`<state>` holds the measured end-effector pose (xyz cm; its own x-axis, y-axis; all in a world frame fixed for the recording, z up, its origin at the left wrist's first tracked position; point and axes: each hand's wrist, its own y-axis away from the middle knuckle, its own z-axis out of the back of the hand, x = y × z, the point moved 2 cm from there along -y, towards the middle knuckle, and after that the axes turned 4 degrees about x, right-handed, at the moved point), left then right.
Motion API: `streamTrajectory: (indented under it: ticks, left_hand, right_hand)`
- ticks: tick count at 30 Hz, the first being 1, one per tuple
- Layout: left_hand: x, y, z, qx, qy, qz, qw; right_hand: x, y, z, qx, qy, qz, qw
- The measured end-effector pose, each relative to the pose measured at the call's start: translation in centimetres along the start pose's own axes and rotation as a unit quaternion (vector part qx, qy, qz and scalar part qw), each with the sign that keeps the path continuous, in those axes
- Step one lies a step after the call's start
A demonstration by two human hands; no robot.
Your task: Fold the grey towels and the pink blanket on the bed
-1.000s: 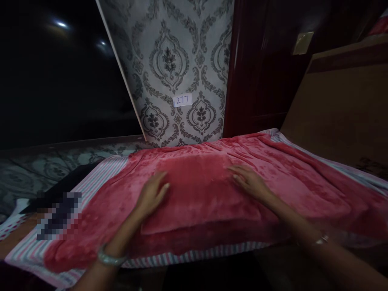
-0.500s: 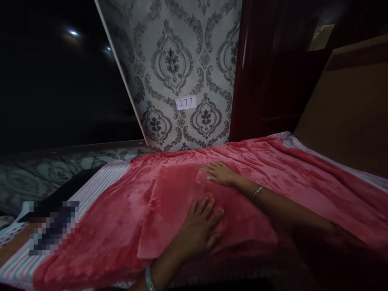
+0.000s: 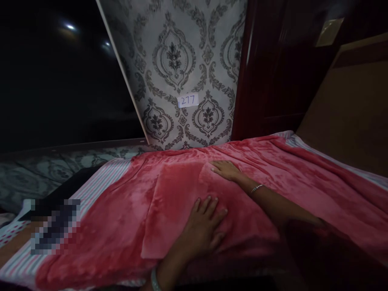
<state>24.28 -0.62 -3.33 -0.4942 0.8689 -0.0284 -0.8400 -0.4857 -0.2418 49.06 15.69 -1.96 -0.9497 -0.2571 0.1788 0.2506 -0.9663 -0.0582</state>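
A red plush blanket (image 3: 115, 226) lies spread over a striped sheet (image 3: 100, 180) on a bed. A folded rectangle of the same red cloth (image 3: 172, 202) sits on top of it, near the middle. My left hand (image 3: 203, 228) lies flat on the near part of that folded piece, fingers spread, a bangle at the wrist. My right hand (image 3: 226, 170) rests flat on the far right corner of the folded piece, fingers stretched out, with a thin bracelet on its wrist. Neither hand holds anything.
A wall with grey damask paper carries a small label reading 277 (image 3: 188, 100). A dark red wooden door (image 3: 273, 72) stands to its right, and a brown headboard (image 3: 348, 105) rises at the far right. A dark object (image 3: 65, 190) lies at the bed's left edge.
Both hands slid to the right across the folded cloth, the left one to its near part. In the last half second they hardly moved.
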Motion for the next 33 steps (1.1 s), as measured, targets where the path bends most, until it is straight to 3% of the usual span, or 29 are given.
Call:
streamTrajectory:
  ticks: [4, 7, 10, 12, 14, 17, 23, 28, 33]
  left_hand:
    - [-0.1, 0.2, 0.8, -0.013, -0.001, -0.008, 1.000]
    - [0.4, 1.7, 1.3, -0.055, -0.025, 0.027, 0.998]
    - [1.1, 4.3, 1.0, -0.121, -0.077, 0.116, 0.983]
    - [1.3, 5.7, 0.3, -0.150, -0.122, 0.167, 0.967]
    - [1.3, 6.6, -0.4, -0.155, -0.154, 0.193, 0.957]
    - [1.1, 7.0, -1.3, -0.144, -0.164, 0.204, 0.954]
    - [1.4, 7.3, -1.6, -0.117, -0.143, 0.204, 0.961]
    - [1.3, 7.3, -1.9, -0.124, -0.114, 0.224, 0.960]
    - [1.1, 7.0, -1.6, -0.136, -0.105, 0.215, 0.961]
  right_hand:
    - [2.2, 0.1, 1.7, 0.010, 0.003, -0.006, 1.000]
    - [7.0, 1.2, 2.5, -0.016, -0.030, 0.123, 0.992]
    - [12.5, 2.8, 1.6, 0.015, -0.056, 0.287, 0.956]
    - [14.9, 3.1, 0.5, 0.045, -0.064, 0.342, 0.937]
    - [15.7, 2.4, -0.4, 0.073, -0.059, 0.360, 0.928]
    - [14.3, -0.8, -0.9, 0.092, -0.024, 0.315, 0.944]
    - [9.3, -7.0, -1.6, 0.061, -0.037, 0.106, 0.992]
    - [8.8, -7.2, -2.7, 0.042, -0.045, 0.074, 0.995]
    - [9.0, -6.7, -2.2, 0.026, -0.042, 0.067, 0.997]
